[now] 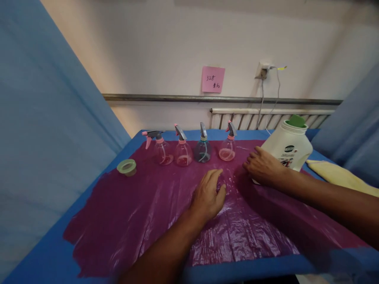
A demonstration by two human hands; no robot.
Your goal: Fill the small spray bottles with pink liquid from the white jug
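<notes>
My left hand (209, 193) is over the middle of the purple plastic sheet (118, 221), its fingers curved and thumb apart, with nothing clearly held. Farther right, my right hand (262, 165) is in front of the lower left side of a white jug (284, 146). Its fingers are bent and slightly spread; whether it touches the jug I cannot tell. A green piece (296, 120) sticks up from the jug's mouth. Behind my left hand stand three pink-collared spray bottles (183, 154) and a blue-grey spray bottle (203, 152), each with some liquid low down.
A small pale green-rimmed cup (127, 167) is at the left. A folded yellow cloth (343, 177) lies right of the jug. Blue curtains (44, 118) hang on both sides. At the back wall are a rail, a radiator (233, 120) and a socket (263, 71) with cords.
</notes>
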